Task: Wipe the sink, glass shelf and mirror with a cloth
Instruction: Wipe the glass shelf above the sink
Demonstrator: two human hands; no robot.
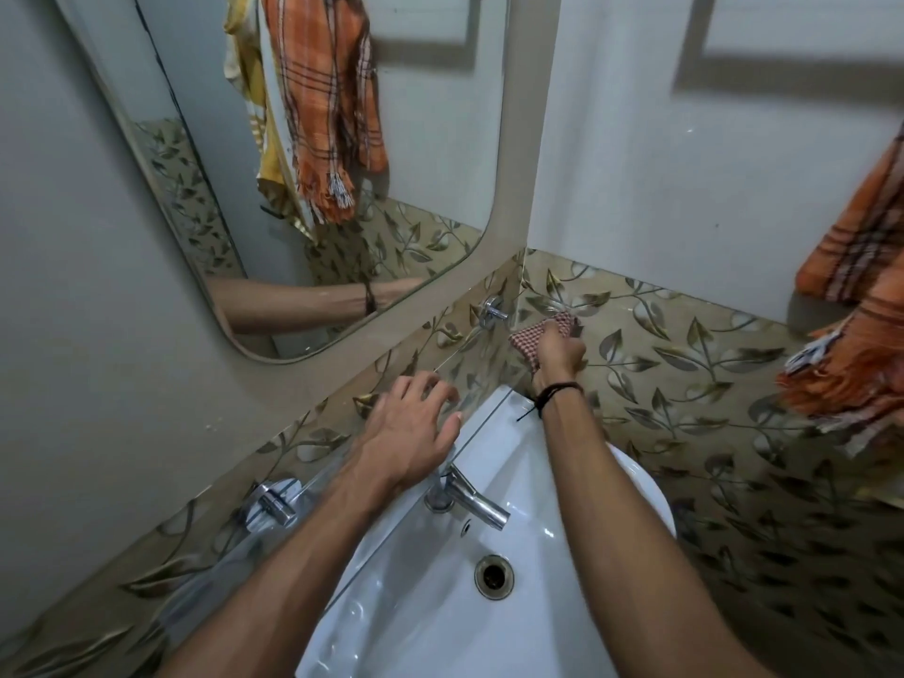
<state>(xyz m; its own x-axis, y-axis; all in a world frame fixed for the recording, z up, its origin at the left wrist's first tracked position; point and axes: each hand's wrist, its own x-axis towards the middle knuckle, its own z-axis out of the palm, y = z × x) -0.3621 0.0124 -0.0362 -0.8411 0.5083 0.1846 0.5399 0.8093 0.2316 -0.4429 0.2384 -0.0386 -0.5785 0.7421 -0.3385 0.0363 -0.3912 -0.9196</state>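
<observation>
Checked red-and-white cloth (543,337) is bunching in the right hand (557,354), whose fingers are gripping it at the glass shelf's (482,384) far corner. Soft and light, it probably wipes best wadded. On the fragile-looking glass, the left hand (411,428) is resting with fingers spread.

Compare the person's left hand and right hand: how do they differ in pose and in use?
The left hand rests spread fingers on the glass shelf; the right hand grips a checked cloth. The left hand is nearer the camera; the right hand reaches into the wall corner. The right wrist wears a dark cord; the left wrist is bare. Both arms stretch over the sink.
</observation>
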